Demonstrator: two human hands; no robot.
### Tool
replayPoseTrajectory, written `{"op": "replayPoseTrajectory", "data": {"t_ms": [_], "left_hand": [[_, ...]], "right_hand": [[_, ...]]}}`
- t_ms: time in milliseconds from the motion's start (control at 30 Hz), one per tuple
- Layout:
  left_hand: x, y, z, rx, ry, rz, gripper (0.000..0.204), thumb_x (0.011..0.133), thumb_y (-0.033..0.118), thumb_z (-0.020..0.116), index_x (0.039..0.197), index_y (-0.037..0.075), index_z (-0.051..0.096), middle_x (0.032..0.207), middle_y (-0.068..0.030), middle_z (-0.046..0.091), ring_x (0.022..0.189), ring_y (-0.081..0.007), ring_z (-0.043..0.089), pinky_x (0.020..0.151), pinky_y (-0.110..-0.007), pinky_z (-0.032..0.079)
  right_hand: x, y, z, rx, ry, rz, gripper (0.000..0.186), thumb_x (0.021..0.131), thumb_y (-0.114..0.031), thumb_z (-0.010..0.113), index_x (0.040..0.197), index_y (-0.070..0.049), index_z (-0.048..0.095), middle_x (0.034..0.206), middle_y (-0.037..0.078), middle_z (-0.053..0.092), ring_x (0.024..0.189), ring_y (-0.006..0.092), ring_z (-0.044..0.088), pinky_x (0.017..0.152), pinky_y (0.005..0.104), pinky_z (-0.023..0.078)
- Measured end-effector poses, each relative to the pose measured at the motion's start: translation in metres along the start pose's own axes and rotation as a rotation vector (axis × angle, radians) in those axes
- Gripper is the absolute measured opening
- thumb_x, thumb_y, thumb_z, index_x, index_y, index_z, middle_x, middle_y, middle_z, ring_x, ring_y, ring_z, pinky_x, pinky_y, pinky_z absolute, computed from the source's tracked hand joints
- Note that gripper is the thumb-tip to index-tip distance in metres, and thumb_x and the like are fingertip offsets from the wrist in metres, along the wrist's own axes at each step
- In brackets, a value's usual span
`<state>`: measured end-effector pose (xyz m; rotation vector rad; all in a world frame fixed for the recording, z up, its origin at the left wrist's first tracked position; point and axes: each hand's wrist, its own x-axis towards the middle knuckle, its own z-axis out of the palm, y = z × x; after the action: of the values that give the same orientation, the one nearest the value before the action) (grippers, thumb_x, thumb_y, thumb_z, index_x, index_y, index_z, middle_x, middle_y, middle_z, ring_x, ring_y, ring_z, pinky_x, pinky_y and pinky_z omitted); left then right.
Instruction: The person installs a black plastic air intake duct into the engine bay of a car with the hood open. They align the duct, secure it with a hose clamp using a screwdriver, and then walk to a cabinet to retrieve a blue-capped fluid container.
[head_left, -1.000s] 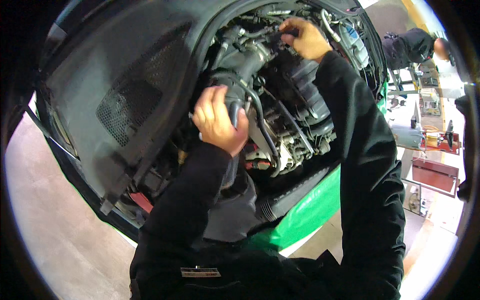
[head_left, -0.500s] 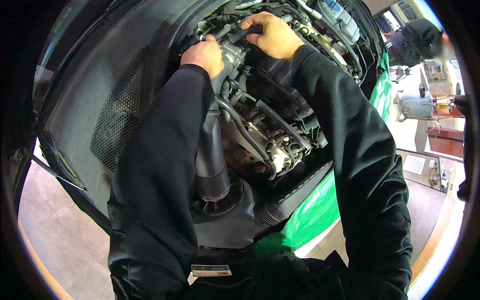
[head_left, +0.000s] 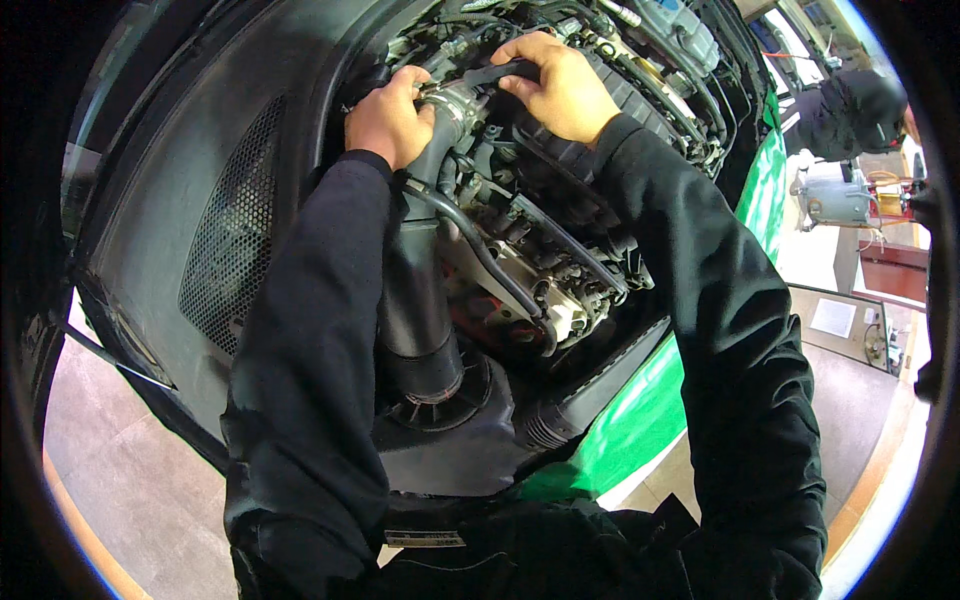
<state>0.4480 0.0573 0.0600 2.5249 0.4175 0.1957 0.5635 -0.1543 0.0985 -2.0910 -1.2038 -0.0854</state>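
Observation:
Both my arms reach over the engine bay of a car. My right hand is closed, thumb and fingers pinching a short black rubber hose. The hose points left from the grip toward a silvery metal fitting with a clamp around it. At the left side of that fitting sits my left hand, fingers curled and thumb pressed in. Whatever it grips is hidden beneath the fingers. Below the left hand, a wide black intake pipe runs down toward me. A thinner black hose curves across the engine beside it.
A honeycomb mesh grille lies in the black panel at left. Green sheeting covers the bay's right edge. A clear fluid tank stands at the far right of the bay. Another person in dark clothing is at upper right.
My left hand has shifted slightly left and toward me. My right hand has moved a little right and toward me, and more of the pinched hose shows.

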Motion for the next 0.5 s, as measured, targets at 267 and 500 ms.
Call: {"op": "replayPoseTrajectory", "data": {"t_ms": [267, 500], "left_hand": [[0.003, 0.0, 0.003, -0.033, 0.019, 0.002, 0.047, 0.085, 0.029, 0.079, 0.128, 0.015, 0.067, 0.117, -0.0095, 0.076, 0.107, -0.0313, 0.071, 0.092, -0.042, 0.055], [0.008, -0.001, 0.012, 0.128, 0.005, -0.013, 0.042, 0.086, 0.039, 0.076, 0.123, 0.018, 0.073, 0.108, -0.0118, 0.077, 0.102, -0.0343, 0.072, 0.089, -0.047, 0.057]], "right_hand": [[0.004, 0.013, -0.008, 0.06, -0.024, 0.018, 0.028, 0.082, -0.007, 0.081, 0.109, -0.007, 0.074, 0.104, 0.013, 0.07, 0.095, 0.0322, 0.07, 0.088, 0.0399, 0.056], [-0.002, 0.006, -0.008, -0.143, -0.013, -0.072, 0.031, 0.09, -0.021, 0.079, 0.116, -0.006, 0.072, 0.11, 0.015, 0.07, 0.1, 0.0341, 0.069, 0.087, 0.0375, 0.055]]}}
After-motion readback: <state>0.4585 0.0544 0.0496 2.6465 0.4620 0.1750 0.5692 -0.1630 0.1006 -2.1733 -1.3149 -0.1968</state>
